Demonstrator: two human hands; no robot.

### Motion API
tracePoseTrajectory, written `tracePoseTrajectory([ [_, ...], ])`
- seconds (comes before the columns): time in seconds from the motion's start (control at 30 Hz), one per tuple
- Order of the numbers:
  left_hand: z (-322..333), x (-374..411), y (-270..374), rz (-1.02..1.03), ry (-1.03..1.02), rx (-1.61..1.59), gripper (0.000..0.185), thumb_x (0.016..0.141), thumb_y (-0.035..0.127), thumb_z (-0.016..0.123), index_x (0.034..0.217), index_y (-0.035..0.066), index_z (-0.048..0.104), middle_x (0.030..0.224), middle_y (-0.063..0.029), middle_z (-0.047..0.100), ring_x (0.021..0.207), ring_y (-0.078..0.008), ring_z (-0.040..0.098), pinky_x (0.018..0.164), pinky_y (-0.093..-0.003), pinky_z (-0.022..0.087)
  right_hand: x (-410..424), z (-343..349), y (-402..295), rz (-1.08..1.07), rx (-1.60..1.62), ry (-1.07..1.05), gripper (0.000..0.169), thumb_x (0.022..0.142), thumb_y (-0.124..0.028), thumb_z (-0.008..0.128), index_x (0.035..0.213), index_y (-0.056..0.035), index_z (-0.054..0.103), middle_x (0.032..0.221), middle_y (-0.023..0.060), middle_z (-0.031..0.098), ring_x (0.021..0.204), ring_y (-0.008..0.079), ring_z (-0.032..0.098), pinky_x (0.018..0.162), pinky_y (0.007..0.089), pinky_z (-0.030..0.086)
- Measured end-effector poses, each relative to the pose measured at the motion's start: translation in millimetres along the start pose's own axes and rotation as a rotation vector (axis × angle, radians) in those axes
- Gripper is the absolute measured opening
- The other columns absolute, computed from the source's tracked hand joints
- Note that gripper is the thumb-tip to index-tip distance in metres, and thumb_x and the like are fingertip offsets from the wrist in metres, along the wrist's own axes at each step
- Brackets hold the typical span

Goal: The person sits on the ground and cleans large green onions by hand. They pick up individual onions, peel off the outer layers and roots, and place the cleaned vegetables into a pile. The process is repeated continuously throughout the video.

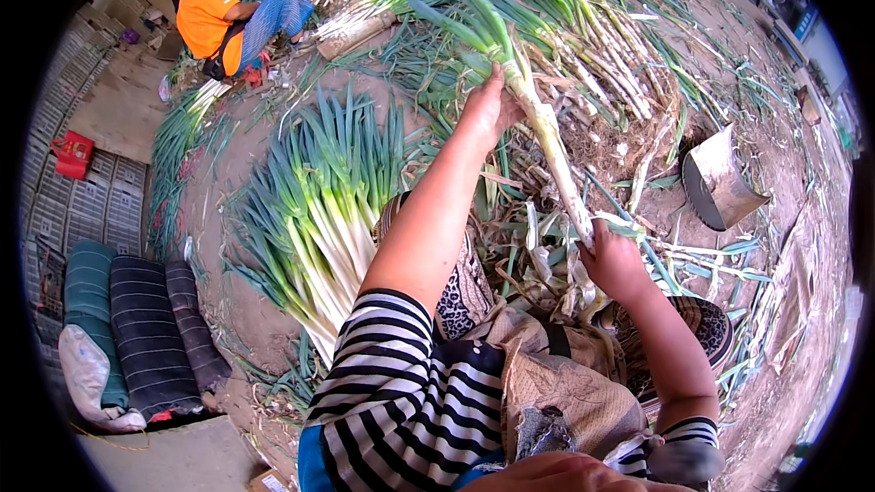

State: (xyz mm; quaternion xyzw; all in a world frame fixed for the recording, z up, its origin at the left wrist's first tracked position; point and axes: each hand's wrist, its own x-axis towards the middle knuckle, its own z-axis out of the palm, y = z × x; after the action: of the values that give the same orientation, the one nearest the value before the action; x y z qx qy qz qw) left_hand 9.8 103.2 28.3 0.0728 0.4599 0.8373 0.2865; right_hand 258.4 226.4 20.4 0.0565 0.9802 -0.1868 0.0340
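A long green onion (551,140) stretches between my two hands, leafy end up and away from me. My left hand (489,108) grips it just below where the green leaves fan out. At the pale lower end, the fingers of my right hand (616,261) close around the tip; a peeled outer leaf hangs close by, and whether those fingers also pinch it is hard to see. To the left lies a fanned pile of clean white-stemmed green onions (335,219), partly hidden by my left arm. Peeled husks and leaves (547,266) litter the ground between my knees.
Unpeeled onions with soil and roots (608,68) lie ahead. A cut curved container (724,178) sits to the right. Rolled padded quilts (154,335), stacked crates (102,198) and a red bag (72,154) stand left. A person in orange (212,20) sits far left.
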Motion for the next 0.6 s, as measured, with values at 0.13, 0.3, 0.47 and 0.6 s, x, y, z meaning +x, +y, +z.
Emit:
tracePoseTrajectory([
  [0.13, 2.4, 1.7, 0.5, 0.099, 0.136, -0.056, 0.044, 0.09, 0.039, 0.033, 0.11, 0.002, 0.044, 0.099, -0.0149, 0.055, 0.09, -0.0296, 0.055, 0.079, -0.0418, 0.043, -19.8, -18.2, -6.2, -0.053, -0.034, -0.135, 0.034, 0.077, -0.025, 0.057, 0.093, -0.0022, 0.037, 0.062, 0.0175, 0.056, 0.059, 0.0347, 0.057, 0.052, 0.0419, 0.045],
  [0.3, 4.7, -9.4, 11.8, 0.162, 0.12, -0.285, 0.044, 0.091, 0.036, 0.027, 0.106, -0.002, 0.044, 0.093, -0.0168, 0.056, 0.083, -0.0311, 0.058, 0.077, -0.0431, 0.046, -29.9, -9.9, 4.5, -0.037, 0.134, 0.043, 0.039, 0.078, -0.019, 0.056, 0.108, 0.0013, 0.041, 0.071, 0.0212, 0.058, 0.066, 0.0367, 0.057, 0.057, 0.0424, 0.046],
  [0.47, 3.7, -3.4, 15.1, 0.093, 0.117, -0.48, 0.03, 0.088, 0.022, 0.035, 0.1, -0.002, 0.049, 0.089, -0.0162, 0.058, 0.077, -0.0258, 0.059, 0.068, -0.0377, 0.05, -27.8, -20.1, 3.4, 0.021, 0.657, -0.316, 0.035, 0.08, -0.013, 0.058, 0.108, 0.0046, 0.048, 0.069, 0.0117, 0.057, 0.06, 0.0153, 0.057, 0.053, 0.0279, 0.044],
  [0.6, 4.8, -9.6, 29.0, -0.023, -0.039, -0.345, 0.03, 0.087, 0.022, 0.037, 0.099, -0.003, 0.048, 0.086, -0.0166, 0.059, 0.076, -0.025, 0.059, 0.067, -0.0385, 0.05, -30.2, -32.8, 4.1, 0.006, 1.235, -0.289, 0.03, 0.079, -0.011, 0.058, 0.105, 0.0032, 0.051, 0.081, 0.0029, 0.058, 0.071, 0.0104, 0.053, 0.065, 0.0252, 0.043],
])
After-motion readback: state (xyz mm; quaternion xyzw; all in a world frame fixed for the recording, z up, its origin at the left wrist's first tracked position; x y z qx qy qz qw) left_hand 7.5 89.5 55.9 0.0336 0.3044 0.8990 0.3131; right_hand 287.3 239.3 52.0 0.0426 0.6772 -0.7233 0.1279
